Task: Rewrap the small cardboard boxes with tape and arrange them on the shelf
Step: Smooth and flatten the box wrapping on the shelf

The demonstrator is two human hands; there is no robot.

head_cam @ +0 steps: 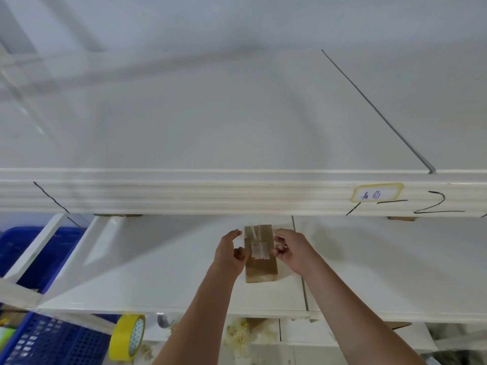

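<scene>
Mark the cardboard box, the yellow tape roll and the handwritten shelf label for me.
cardboard box (261,270): head view, on its bare brown top face near the front end.
yellow tape roll (123,335): head view, on its yellow outer band.
handwritten shelf label (375,194): head view, on the white middle with the writing.

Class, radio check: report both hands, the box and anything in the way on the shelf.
Left hand and right hand flank the box, fingers curled at its sides. Box lies flat on the shelf, clear tape across its top. Nothing in the way; yellow tape roll below.

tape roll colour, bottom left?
Yellow tape roll, with a white dotted core; seen in the head view.
</scene>
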